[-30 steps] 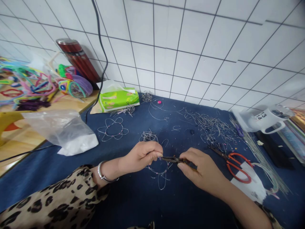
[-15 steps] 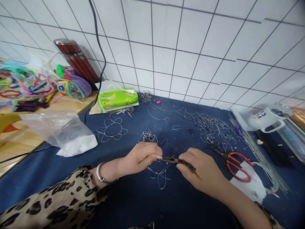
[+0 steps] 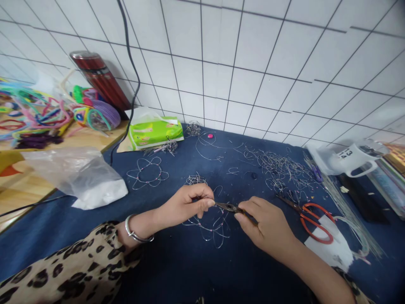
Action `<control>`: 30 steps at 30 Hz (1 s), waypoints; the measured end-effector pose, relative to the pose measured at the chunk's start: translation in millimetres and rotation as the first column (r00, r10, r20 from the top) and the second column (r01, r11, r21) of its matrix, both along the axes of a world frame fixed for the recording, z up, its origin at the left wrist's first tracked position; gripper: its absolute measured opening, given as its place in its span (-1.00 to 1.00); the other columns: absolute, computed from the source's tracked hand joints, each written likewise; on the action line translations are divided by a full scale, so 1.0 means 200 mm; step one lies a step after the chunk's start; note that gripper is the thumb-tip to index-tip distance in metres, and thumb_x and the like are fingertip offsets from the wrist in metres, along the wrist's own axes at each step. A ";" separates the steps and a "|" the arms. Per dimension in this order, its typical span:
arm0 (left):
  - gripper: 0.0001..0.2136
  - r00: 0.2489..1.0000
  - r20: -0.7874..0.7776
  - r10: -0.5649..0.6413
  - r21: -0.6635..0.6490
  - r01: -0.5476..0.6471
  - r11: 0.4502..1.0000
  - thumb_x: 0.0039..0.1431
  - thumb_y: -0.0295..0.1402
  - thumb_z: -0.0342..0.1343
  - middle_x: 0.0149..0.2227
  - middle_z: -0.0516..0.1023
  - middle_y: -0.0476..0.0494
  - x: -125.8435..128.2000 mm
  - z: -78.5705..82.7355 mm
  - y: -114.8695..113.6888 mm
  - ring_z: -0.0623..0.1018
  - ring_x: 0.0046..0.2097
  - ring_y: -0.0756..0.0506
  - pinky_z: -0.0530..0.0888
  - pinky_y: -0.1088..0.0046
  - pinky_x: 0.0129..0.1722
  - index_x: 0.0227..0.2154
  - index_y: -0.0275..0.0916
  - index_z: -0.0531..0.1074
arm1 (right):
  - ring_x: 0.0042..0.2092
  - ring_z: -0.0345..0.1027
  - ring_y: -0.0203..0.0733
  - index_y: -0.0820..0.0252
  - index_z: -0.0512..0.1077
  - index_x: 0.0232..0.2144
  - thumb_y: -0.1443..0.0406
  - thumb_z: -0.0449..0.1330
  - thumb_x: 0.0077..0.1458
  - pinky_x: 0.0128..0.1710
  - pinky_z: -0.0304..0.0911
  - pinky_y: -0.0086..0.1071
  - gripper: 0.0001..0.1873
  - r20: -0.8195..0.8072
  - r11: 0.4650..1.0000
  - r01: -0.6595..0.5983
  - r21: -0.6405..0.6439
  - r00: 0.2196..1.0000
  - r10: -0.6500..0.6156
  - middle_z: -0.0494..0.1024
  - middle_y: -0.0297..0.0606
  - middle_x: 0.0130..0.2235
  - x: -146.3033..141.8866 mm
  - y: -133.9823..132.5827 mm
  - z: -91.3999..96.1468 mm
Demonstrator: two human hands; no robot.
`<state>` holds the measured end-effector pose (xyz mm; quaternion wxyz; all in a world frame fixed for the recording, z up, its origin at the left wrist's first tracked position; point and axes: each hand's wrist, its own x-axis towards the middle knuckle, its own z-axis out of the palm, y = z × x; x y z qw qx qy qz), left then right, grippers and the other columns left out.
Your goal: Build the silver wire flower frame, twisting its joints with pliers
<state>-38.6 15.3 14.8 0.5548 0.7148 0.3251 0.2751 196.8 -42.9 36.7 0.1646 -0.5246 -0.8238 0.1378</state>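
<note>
My left hand (image 3: 186,204) pinches the thin beaded wire flower (image 3: 211,226) that hangs just over the blue cloth (image 3: 177,270). My right hand (image 3: 268,223) is closed round small pliers (image 3: 232,207), whose dark jaws point left and meet the wire at my left fingertips. A silver bangle sits on my left wrist, below a leopard-print sleeve. A finished wire flower (image 3: 147,173) with pink beads lies flat further left on the cloth.
Red-handled scissors (image 3: 311,217) lie right of my right hand. A heap of cut wire bits (image 3: 278,166) spreads behind them. A white mug (image 3: 351,160), a green tissue pack (image 3: 155,133), a plastic bag (image 3: 82,177), a red flask (image 3: 99,82) and coloured pipe cleaners (image 3: 41,114) ring the work area.
My left hand has loosened and lifted slightly, so more of the wire flower's loops show beneath it. The pliers have tilted up a little toward the left fingertips.
</note>
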 end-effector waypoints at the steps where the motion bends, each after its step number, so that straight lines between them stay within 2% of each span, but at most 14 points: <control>1: -0.87 1.000 0.010 -0.005 -0.037 0.005 0.999 0.17 -0.35 0.03 -0.57 0.34 0.05 0.00 0.00 0.01 0.38 -0.56 0.10 0.30 0.60 -0.55 -0.41 -0.32 0.33 | -0.34 0.25 -0.26 0.14 0.40 -0.28 0.18 -0.02 0.15 -0.31 0.13 -0.40 -0.75 -0.001 1.000 0.006 0.005 1.000 -0.006 0.39 -0.28 -0.40 0.00 0.00 -0.01; 5: -0.89 0.998 0.053 0.022 -0.133 -0.015 0.991 0.12 -0.37 0.08 -0.57 0.35 0.05 0.01 -0.03 0.03 0.35 -0.53 0.09 0.28 0.58 -0.52 -0.43 -0.31 0.34 | -0.34 0.25 -0.26 0.14 0.41 -0.29 0.19 -0.01 0.14 -0.32 0.13 -0.40 -0.76 -0.017 0.999 0.032 0.014 0.999 -0.032 0.38 -0.28 -0.40 0.00 0.01 -0.04; 9: -0.92 0.986 0.134 0.102 -0.147 -0.082 0.986 0.04 -0.45 0.14 -0.33 0.38 -0.05 0.01 -0.04 0.04 0.37 -0.39 0.07 0.32 0.55 -0.40 -0.49 -0.32 0.36 | -0.36 0.24 -0.27 0.14 0.41 -0.28 0.20 -0.01 0.14 -0.34 0.12 -0.41 -0.76 -0.036 0.999 0.042 -0.002 0.998 -0.042 0.38 -0.29 -0.41 -0.01 0.02 -0.08; 13: -0.88 0.955 0.256 0.149 -0.346 -0.054 0.937 0.04 -0.52 0.12 -0.39 0.35 0.02 0.02 -0.04 0.04 0.37 -0.46 0.09 0.35 0.55 -0.45 -0.34 -0.27 0.32 | -0.36 0.23 -0.27 0.15 0.41 -0.29 0.21 -0.01 0.14 -0.35 0.12 -0.41 -0.77 -0.057 0.998 0.055 0.006 0.997 -0.054 0.38 -0.29 -0.42 -0.01 0.04 -0.09; 16: -0.81 0.945 0.291 0.151 -0.427 -0.013 0.904 0.01 -0.54 0.14 -0.30 0.39 -0.03 0.02 -0.04 0.05 0.37 -0.46 0.11 0.37 0.56 -0.47 -0.30 -0.27 0.30 | -0.35 0.24 -0.27 0.15 0.41 -0.31 0.21 0.00 0.14 -0.34 0.13 -0.41 -0.78 -0.074 0.998 0.062 0.013 0.995 -0.061 0.38 -0.29 -0.41 -0.02 0.06 -0.09; 19: -0.79 0.944 0.297 0.146 -0.441 0.000 0.898 -0.01 -0.52 0.16 -0.25 0.41 -0.06 0.03 -0.05 0.05 0.35 -0.51 0.14 0.35 0.60 -0.55 -0.30 -0.29 0.29 | -0.35 0.24 -0.27 0.15 0.41 -0.32 0.22 0.00 0.14 -0.34 0.14 -0.42 -0.79 -0.084 0.998 0.057 0.011 0.995 -0.056 0.38 -0.30 -0.41 -0.03 0.07 -0.09; 22: -0.82 0.943 0.289 0.163 -0.427 -0.025 0.904 0.01 -0.49 0.17 -0.34 0.43 -0.03 0.03 -0.07 0.06 0.33 -0.56 0.15 0.31 0.63 -0.61 -0.33 -0.30 0.28 | -0.36 0.25 -0.28 0.15 0.41 -0.32 0.22 0.00 0.14 -0.35 0.14 -0.43 -0.79 -0.080 0.999 0.050 0.020 0.996 -0.049 0.38 -0.30 -0.42 -0.05 0.09 -0.09; 30: -0.86 0.932 0.253 0.261 -0.408 -0.141 0.902 0.02 -0.48 0.16 -0.47 0.40 0.05 0.02 -0.08 0.09 0.33 -0.59 0.15 0.30 0.62 -0.59 -0.40 -0.31 0.28 | -0.36 0.25 -0.27 0.16 0.42 -0.32 0.21 -0.01 0.14 -0.35 0.15 -0.42 -0.76 -0.024 0.999 0.028 0.032 0.999 -0.027 0.38 -0.28 -0.43 -0.08 0.16 -0.10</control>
